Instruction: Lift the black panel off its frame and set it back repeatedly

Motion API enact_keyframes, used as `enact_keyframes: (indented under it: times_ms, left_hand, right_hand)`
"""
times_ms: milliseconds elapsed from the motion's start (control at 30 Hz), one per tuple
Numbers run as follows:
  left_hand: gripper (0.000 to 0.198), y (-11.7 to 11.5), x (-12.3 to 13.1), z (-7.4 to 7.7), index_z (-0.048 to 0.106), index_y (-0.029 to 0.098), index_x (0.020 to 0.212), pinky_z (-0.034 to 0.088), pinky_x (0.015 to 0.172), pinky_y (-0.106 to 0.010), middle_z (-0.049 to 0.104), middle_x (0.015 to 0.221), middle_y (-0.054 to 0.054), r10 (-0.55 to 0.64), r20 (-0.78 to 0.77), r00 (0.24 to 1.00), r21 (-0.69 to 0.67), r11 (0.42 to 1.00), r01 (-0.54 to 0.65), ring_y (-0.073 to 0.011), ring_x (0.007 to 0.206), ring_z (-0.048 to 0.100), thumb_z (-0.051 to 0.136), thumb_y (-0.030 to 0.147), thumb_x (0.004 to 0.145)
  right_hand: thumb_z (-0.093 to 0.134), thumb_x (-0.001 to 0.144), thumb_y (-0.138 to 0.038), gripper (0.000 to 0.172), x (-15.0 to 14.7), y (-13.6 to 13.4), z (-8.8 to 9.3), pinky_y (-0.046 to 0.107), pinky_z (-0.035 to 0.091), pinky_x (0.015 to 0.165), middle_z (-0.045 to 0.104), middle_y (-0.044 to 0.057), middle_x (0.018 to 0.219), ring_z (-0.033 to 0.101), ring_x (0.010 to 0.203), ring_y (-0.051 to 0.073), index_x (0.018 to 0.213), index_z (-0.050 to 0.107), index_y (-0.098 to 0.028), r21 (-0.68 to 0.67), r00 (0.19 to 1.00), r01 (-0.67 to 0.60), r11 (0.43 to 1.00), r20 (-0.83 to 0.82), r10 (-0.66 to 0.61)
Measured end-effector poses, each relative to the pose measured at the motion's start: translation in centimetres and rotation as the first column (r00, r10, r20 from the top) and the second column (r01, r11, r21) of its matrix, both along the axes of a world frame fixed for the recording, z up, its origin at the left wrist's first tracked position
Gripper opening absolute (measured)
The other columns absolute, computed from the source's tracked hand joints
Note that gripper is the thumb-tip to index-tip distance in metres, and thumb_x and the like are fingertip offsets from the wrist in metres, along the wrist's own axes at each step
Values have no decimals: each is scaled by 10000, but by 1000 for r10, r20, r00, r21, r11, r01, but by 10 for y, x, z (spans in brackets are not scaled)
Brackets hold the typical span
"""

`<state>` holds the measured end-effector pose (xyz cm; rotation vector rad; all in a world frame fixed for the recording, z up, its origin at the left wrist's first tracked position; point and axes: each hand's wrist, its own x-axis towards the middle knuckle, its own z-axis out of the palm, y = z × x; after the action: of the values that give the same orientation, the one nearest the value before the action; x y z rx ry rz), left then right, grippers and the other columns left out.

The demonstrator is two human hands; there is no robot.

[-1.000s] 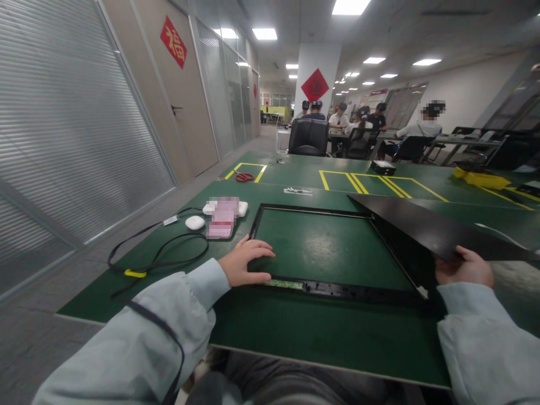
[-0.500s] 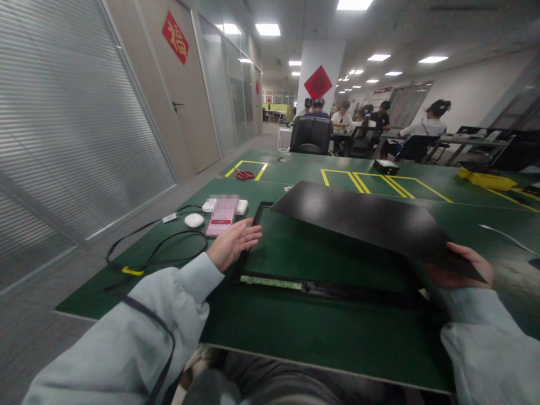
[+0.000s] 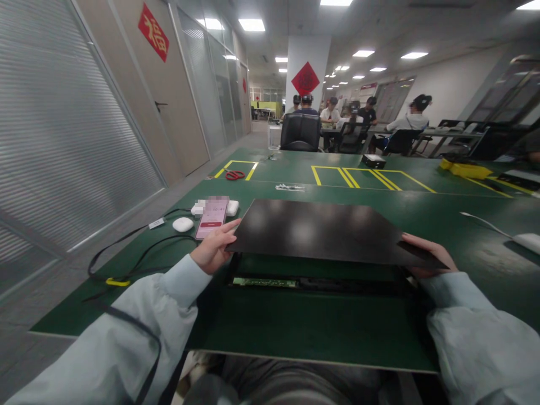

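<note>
In the head view, a flat black panel (image 3: 312, 233) was held by its short sides above the near part of the green table (image 3: 312, 332), the black frame (image 3: 346, 286) lying below it. Its left edge was gripped between the thumb and fingers of the left hand (image 3: 214, 247); its right edge was grasped by the right hand (image 3: 434, 254), the fingers seen along the top and the rest hidden beneath. For steady handling, it was judged best that both sides be carried at one height, so that the thin sheet would not be bent or twisted, and that only the edges be pressed, so that the broad face would be left unmarked. Care also seemed called for around the green circuit strip (image 3: 265, 282) in the frame's near side, which was left uncovered and could be knocked by the panel's near edge. Whether the far edge touched the frame could not be told. The panel was seen to be rectangular, thin and dark, with a smooth, faintly glossy face on which soft pale patches of light were reflected; no crack was made out. A phone (image 3: 211, 218) was seen just beyond the left hand.
</note>
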<state>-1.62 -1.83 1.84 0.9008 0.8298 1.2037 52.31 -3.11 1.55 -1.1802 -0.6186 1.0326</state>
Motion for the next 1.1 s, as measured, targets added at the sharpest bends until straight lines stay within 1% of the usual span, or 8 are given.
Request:
enact_keyframes:
  times_ms: [133, 200, 300, 367, 533, 733, 900, 1100]
  left_hand:
    - [920, -2, 1, 1, 710, 179, 1596, 694, 847, -311, 904, 1255, -124, -80, -40, 996, 82, 993, 83, -331, 1128, 866, 930, 163, 703]
    - [1003, -2, 2, 3, 665, 202, 1647, 705, 936, -367, 897, 1288, -122, -75, -45, 996, 105, 991, 79, -358, 1187, 855, 927, 164, 679]
    - [1018, -4, 4, 7, 666, 223, 1645, 686, 1076, -454, 879, 1352, -119, -26, -42, 999, 124, 992, 31, -398, 1291, 818, 915, 182, 659]
    - [981, -5, 4, 10, 698, 222, 1611, 674, 1113, -479, 872, 1377, -114, 10, -40, 999, 126, 992, -5, -413, 1334, 797, 907, 195, 652]
    - [915, -7, 4, 14, 750, 208, 1543, 670, 1117, -501, 870, 1376, -116, 46, -36, 998, 100, 994, -42, -421, 1348, 783, 881, 178, 638]
    - [859, -7, 4, 12, 783, 192, 1469, 686, 1070, -478, 899, 1246, -106, 99, -28, 995, 76, 992, -97, -406, 1287, 805, 871, 168, 615]
    - [652, -5, 0, 16, 853, 179, 1278, 697, 1008, -410, 899, 1246, -105, 175, -1, 985, 100, 980, -174, -388, 1284, 801, 864, 196, 627]
    - [578, -7, -1, 22, 887, 224, 1204, 691, 1052, -455, 904, 1236, -73, 209, -1, 978, 135, 969, -207, -406, 1323, 787, 848, 207, 628]
  right_hand:
    - [749, 688, -59, 407, 7, 1, 9, 339, 708, 602, 816, 36, 872, 821, 753, 254, 1036, 799, -263, -169, 996, -88, 982, -39, 83]
    - [727, 705, -87, 396, 8, 2, 12, 312, 696, 591, 823, 63, 883, 816, 725, 236, 1069, 781, -234, -180, 996, -81, 980, -59, 72]
    - [737, 692, -113, 401, 6, 2, 14, 256, 612, 481, 834, 121, 897, 769, 650, 215, 1080, 735, -213, -142, 997, -49, 989, -66, 40]
    - [735, 685, -120, 451, 2, 0, 14, 225, 508, 390, 843, 140, 892, 683, 552, 189, 1126, 713, -215, -144, 998, -41, 989, -54, 33]
    - [752, 715, -172, 445, -5, -4, 14, 189, 261, 278, 860, 117, 885, 319, 369, 81, 1151, 702, -242, -143, 998, -64, 988, -31, 60]
    - [778, 715, -177, 408, -8, -4, 13, 190, 269, 267, 876, 156, 933, 321, 347, 73, 1116, 722, -230, -139, 993, -111, 984, -63, 103]
    - [713, 784, -217, 390, -14, -8, 19, 181, 275, 267, 889, 119, 958, 305, 342, 75, 1171, 755, -249, -132, 989, -124, 983, -92, 113]
    - [720, 829, -254, 368, -20, -13, 26, 177, 286, 272, 887, 133, 952, 311, 339, 69, 1191, 782, -235, -104, 986, -134, 985, -109, 123]
